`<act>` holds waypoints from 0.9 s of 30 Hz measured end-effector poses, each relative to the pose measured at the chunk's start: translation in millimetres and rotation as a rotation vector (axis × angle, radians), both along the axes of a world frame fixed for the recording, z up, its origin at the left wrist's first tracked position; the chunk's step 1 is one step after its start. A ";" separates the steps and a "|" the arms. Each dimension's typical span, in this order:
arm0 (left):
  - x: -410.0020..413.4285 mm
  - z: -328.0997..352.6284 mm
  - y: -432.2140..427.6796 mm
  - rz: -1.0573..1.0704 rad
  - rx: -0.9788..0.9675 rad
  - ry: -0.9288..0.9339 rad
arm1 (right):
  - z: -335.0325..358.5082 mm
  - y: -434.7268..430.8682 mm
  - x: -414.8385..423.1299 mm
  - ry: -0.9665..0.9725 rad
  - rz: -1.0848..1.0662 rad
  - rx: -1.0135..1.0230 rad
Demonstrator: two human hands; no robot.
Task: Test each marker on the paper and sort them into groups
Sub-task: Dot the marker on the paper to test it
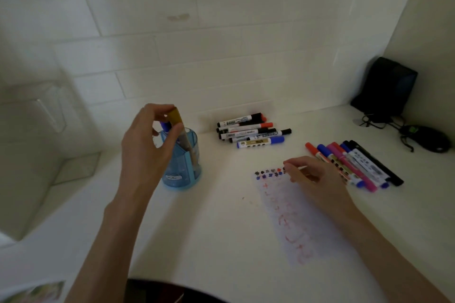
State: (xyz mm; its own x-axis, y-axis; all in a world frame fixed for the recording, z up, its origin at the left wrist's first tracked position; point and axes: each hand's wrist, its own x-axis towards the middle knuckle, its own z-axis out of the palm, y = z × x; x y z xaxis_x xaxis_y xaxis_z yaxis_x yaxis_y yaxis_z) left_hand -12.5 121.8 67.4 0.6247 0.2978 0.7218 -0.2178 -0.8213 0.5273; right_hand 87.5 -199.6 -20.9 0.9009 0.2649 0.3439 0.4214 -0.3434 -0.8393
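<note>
Pinching the blue cup's (183, 174) gold-capped marker (175, 113) in my left hand (147, 145), I rest my slack right hand (312, 177) on paper (295, 224).

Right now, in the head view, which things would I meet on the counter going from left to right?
blue pen holder → pile of markers by the wall → row of markers near the paper → black mouse.

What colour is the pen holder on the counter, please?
The pen holder is translucent blue; head view.
</note>
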 end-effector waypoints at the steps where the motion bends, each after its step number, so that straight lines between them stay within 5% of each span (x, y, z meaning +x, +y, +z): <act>1: 1.0 -2.7 1.1 0.018 0.038 0.026 | -1.7 -0.8 1.3 0.003 -0.017 -0.012; 6: 2.4 -15.6 -3.3 0.075 0.185 0.057 | -7.6 -9.2 6.5 -0.015 -0.147 -0.138; 9: 0.1 -16.9 -17.0 0.161 0.130 -0.123 | -8.4 -13.1 6.6 -0.083 -0.168 -0.350; 12: 8.9 -24.6 -53.4 0.016 0.175 -0.260 | -5.7 -12.6 8.2 -0.190 -0.125 -0.524; 15: 35.0 -41.6 -89.0 -0.136 0.251 -0.043 | -2.4 -13.1 7.7 -0.186 -0.138 -0.619; 20: 91.4 -64.5 -102.0 -0.058 0.304 0.357 | -2.6 -16.6 1.8 -0.190 -0.212 -0.631; 27: 122.8 -86.9 -96.8 0.056 0.371 0.498 | 0.6 -7.7 -4.5 -0.230 -0.201 -0.536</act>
State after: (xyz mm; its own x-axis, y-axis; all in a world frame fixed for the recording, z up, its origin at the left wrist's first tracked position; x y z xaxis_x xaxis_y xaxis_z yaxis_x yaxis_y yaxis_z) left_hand 110.3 25.0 -19.5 0.9037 0.1246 0.4096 0.0292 -0.9724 0.2314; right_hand 83.0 -207.3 -20.2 0.8695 0.2878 0.4013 0.4546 -0.7840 -0.4228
